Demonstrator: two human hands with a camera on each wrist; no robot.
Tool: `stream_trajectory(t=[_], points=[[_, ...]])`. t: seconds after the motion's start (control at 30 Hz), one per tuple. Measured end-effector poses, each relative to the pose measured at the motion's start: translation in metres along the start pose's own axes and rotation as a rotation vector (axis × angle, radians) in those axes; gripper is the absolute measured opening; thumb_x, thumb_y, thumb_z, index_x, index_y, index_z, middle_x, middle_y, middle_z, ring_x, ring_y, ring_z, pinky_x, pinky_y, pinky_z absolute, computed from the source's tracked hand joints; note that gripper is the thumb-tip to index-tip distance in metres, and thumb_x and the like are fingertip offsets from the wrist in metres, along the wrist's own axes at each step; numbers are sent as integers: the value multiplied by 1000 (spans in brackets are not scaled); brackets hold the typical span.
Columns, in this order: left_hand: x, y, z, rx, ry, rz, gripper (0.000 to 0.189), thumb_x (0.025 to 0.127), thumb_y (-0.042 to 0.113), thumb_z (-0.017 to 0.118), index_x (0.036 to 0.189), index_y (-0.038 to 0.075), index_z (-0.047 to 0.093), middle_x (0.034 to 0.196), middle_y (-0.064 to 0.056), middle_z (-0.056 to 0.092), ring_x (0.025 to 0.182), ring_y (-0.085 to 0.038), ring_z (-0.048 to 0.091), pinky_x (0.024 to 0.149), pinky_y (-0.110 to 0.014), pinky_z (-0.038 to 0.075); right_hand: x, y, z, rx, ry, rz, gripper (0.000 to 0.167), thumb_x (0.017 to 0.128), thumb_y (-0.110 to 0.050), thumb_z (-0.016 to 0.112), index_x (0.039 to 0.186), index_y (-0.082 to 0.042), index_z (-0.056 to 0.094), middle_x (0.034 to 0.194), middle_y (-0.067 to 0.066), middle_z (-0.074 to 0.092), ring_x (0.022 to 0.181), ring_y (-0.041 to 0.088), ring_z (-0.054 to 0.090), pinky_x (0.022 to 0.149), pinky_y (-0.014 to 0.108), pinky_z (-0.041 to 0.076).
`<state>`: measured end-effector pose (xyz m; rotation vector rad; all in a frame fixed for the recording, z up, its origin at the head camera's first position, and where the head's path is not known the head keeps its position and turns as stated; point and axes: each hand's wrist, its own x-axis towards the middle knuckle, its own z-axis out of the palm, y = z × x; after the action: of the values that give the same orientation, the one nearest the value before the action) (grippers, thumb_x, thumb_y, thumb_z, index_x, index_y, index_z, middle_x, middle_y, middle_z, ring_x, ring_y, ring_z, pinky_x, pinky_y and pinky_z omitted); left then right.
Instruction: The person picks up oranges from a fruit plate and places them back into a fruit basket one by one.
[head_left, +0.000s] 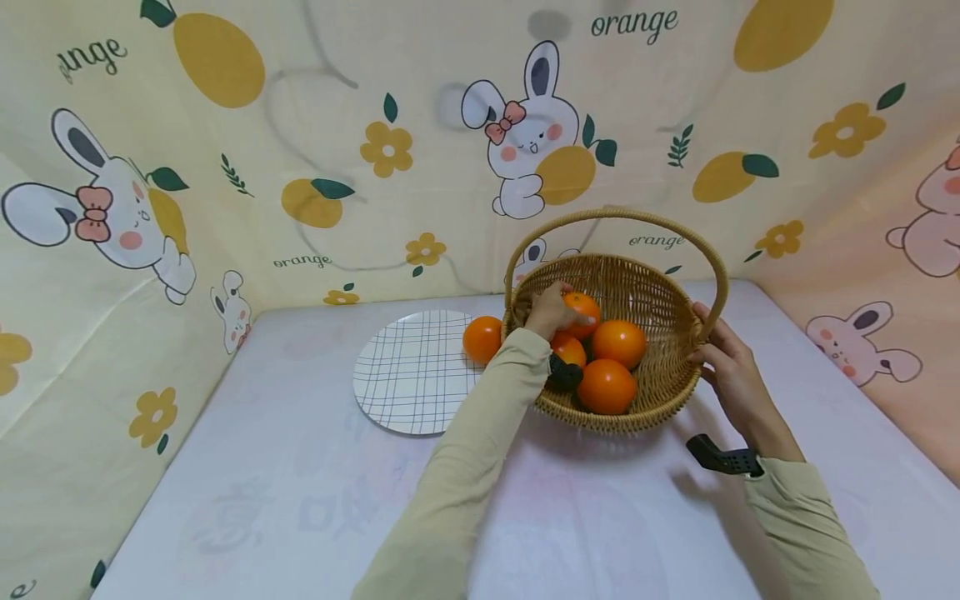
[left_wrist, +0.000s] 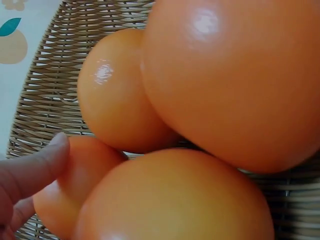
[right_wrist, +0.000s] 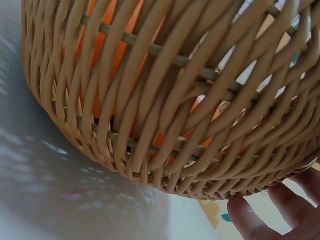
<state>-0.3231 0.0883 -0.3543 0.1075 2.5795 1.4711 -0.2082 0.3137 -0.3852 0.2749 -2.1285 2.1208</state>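
Observation:
A tan wicker basket (head_left: 645, 283) with a tall arched handle stands tilted toward me, several oranges inside. My left hand (head_left: 551, 312) reaches over the basket's left rim and holds the rearmost orange (head_left: 582, 314). In the left wrist view the thumb and a finger lie around that orange (left_wrist: 80, 175), beside larger-looking oranges close to the camera. My right hand (head_left: 731, 367) grips the basket's right rim near the foot of the handle. The right wrist view has its fingertips (right_wrist: 245, 215) at the wicker edge, with orange showing through the weave.
Left of the basket lies a round white plate (head_left: 412, 375) with a blue grid pattern. One orange (head_left: 482, 339) sits at the plate's right edge, against the basket. A patterned cloth (head_left: 450, 250) with rabbits and oranges hangs behind the white table (head_left: 300, 500).

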Motion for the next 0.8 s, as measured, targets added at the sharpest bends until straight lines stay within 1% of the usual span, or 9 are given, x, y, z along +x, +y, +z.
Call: stream_trajectory(t=[0.03,0.2,0.37,0.4,0.47,0.57,0.63,0.73,0.8], points=[[0,1,0,3,4,-4,63,78,12,83,134,12,54,136,-13,50,130,-32,38,97,-42,42,0,0,0,1,-1,0,67,96,6,40,156,-13,18,158,19,10,133,25,25,85,19,41],[-1,5,-3,-18,9,-15,64,77,12,83,135,11,54,140,-15,45,133,-32,33,100,-41,39,-1,0,0,2,-6,-2,67,96,6,40,156,-13,17,158,19,10,132,25,26,85,20,41],[-6,8,-12,10,-5,9,65,79,18,83,137,15,53,141,-16,41,130,-33,36,97,-43,41,-2,-1,1,3,-6,1,66,97,5,40,156,-13,17,158,19,11,131,25,26,86,19,42],[-8,8,-14,14,-11,25,65,80,20,82,137,16,53,141,-15,40,130,-32,37,97,-42,41,-2,-1,1,5,-6,1,66,97,5,40,156,-13,17,158,19,11,131,25,26,86,19,42],[-13,9,-20,-12,-33,75,65,81,21,81,138,15,51,139,-14,43,125,-30,42,94,-41,43,-3,0,1,14,-5,-3,66,97,5,41,156,-13,18,157,19,12,131,25,26,85,19,43],[-22,8,-29,-81,-63,167,63,82,22,80,137,13,51,134,-16,48,116,-27,48,89,-37,45,-3,1,0,14,-1,-14,66,97,6,41,156,-12,18,157,18,14,130,25,27,85,18,43],[-29,7,-37,-129,-84,236,59,84,21,78,136,11,52,130,-15,52,114,-27,50,85,-36,46,-3,1,0,18,2,-17,65,97,6,41,156,-11,19,156,18,15,130,25,27,85,18,43],[-40,5,-49,-163,-103,315,52,85,22,77,132,14,56,126,-9,54,115,-25,50,84,-33,46,-3,0,0,19,-1,-21,65,97,6,41,156,-11,18,157,18,14,129,25,27,85,18,43],[-48,2,-56,-186,-117,368,48,87,22,75,130,15,57,124,-4,55,115,-24,51,86,-32,45,-3,0,1,28,-5,-23,65,97,6,41,156,-11,18,157,19,14,129,25,28,85,18,44]])
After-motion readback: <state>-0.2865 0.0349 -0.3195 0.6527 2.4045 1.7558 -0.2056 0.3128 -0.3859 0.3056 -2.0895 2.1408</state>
